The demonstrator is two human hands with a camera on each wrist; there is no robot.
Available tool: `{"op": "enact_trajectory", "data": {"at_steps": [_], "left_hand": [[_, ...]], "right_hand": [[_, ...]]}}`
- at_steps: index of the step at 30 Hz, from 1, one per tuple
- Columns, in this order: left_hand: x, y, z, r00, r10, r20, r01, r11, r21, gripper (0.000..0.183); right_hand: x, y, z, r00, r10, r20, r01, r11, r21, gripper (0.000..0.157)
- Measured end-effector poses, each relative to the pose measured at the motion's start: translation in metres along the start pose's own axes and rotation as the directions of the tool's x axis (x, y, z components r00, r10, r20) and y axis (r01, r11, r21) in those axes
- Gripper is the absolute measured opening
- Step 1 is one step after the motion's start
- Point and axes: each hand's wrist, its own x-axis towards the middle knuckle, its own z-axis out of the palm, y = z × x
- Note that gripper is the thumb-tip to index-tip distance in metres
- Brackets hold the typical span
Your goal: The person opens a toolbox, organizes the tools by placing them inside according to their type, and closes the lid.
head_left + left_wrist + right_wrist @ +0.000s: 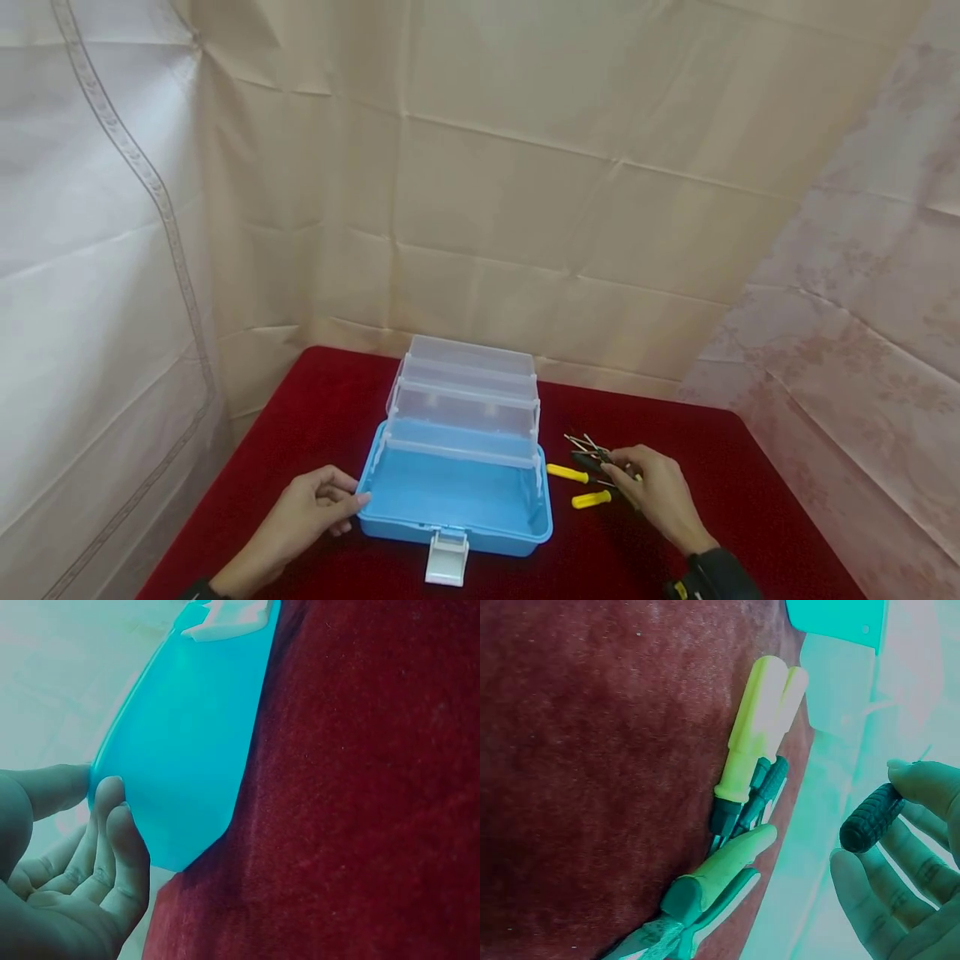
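Note:
A light blue toolbox (495, 540) stands with its lid raised and its clear tiers unfolded toward the back. My left hand (311, 508) pinches the box's rim at the front left corner, thumb on top and fingertips against the outer wall (180, 750). To the right of the box, my right hand (660, 492) holds a small screwdriver (870, 819) by its black ribbed handle; its thin shaft is mostly hidden. Beside that hand lie yellow-handled screwdrivers (591, 499), a black-handled tool (765, 787) and pliers (720, 874) with yellow-green and dark handles.
A white latch (446, 558) hangs at the toolbox's front. Red cloth (720, 483) covers the table. Creased beige sheeting (525, 208) rises behind it, and pale fabric (105, 292) hangs at the left.

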Motion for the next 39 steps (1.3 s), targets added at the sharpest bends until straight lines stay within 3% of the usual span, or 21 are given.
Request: {"op": "enact_trajectory", "data": {"at_steps": [10,39], "left_hand": [[0.000,-0.002,-0.002,0.999,0.023,0.043,-0.022,1.000,-0.021,0.045],[-0.001,-0.003,-0.003,0.997,0.050,0.060,-0.049,0.999,-0.016,0.044]], "right_hand": [[0.011,-0.002,0.000,0.999,-0.045,-0.008,0.045,0.999,0.003,0.013],[0.030,-0.014,0.007,0.992,-0.112,-0.060,0.114,0.993,0.019,0.014]]}}
